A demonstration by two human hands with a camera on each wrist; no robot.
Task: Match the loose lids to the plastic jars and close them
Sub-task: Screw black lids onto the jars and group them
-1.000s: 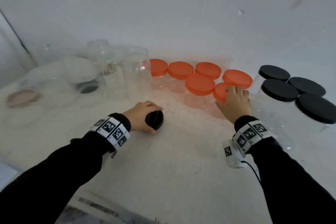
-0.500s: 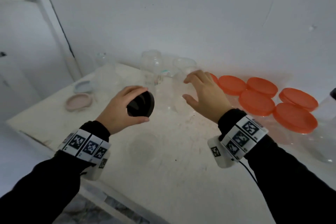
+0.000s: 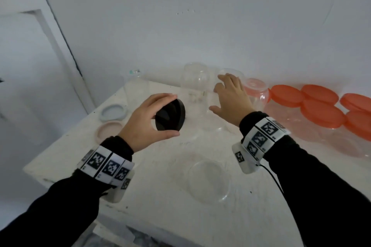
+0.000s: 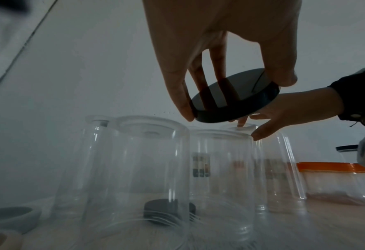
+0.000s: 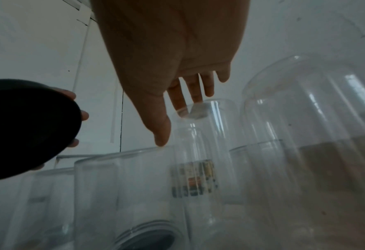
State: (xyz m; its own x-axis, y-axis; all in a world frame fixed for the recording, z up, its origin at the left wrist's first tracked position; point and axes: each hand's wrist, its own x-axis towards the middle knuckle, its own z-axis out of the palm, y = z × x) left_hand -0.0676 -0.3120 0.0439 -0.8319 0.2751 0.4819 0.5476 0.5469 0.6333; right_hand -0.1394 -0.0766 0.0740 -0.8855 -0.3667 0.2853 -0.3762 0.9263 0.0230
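My left hand (image 3: 149, 121) grips a round black lid (image 3: 170, 115) by its rim, lifted above the table and tilted; the lid (image 4: 235, 96) shows in the left wrist view under my fingers. My right hand (image 3: 228, 96) is spread open over a group of clear upside-down plastic jars (image 3: 195, 80) at the back of the table, its fingers (image 5: 190, 94) just above the base of a narrow labelled jar (image 5: 198, 152). Whether the fingertips touch it is unclear. Another black lid (image 4: 168, 209) lies under one upturned jar (image 4: 134, 177).
Several jars closed with orange lids (image 3: 321, 112) stand at the right. A blue-grey lid (image 3: 113, 113) and a pink lid (image 3: 109, 131) lie near the table's left edge. A clear round lid (image 3: 208, 181) lies in front. The white wall is close behind.
My left hand has lifted the black lid off the table and raised it. My right hand left the orange-lidded jars and moved left over the clear jars. The head view swung left.
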